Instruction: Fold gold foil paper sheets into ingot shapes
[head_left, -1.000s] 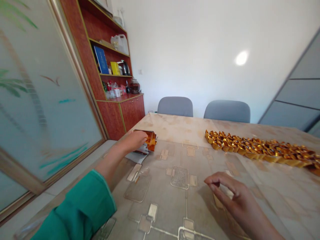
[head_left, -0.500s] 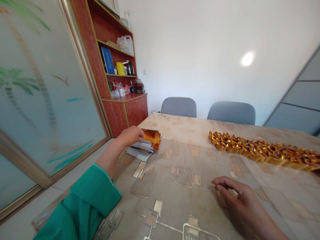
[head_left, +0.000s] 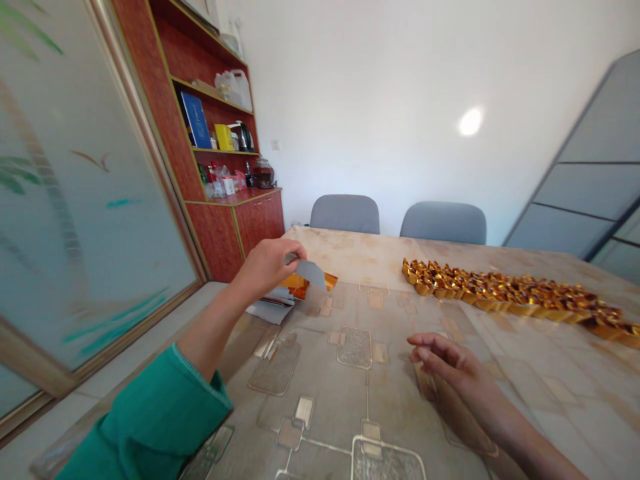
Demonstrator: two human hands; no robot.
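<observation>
My left hand (head_left: 273, 261), in a green sleeve, is closed in a pinch on a sheet of foil paper (head_left: 311, 273), grey on the side facing me with gold showing at its far edge. The sheet is lifted above a loose stack of foil paper (head_left: 271, 312), gold and grey, on the table's left side. My right hand (head_left: 450, 363) hovers low over the tablecloth, palm inward, its fingers loosely bent and apart with nothing in them. Beyond it, at the right, lie rows of folded gold foil pieces (head_left: 500, 290).
The table (head_left: 335, 393) has a patterned cloth under a clear cover. Two grey chairs (head_left: 345, 213) stand at its far side. A red-brown cabinet (head_left: 260, 220) with bottles and a kettle is at the back left, beside a frosted sliding door (head_left: 120, 253).
My left hand has taken a foil sheet from the stack and raised it slightly to the right. My right hand's fingers have straightened a little. The view has turned slightly right.
</observation>
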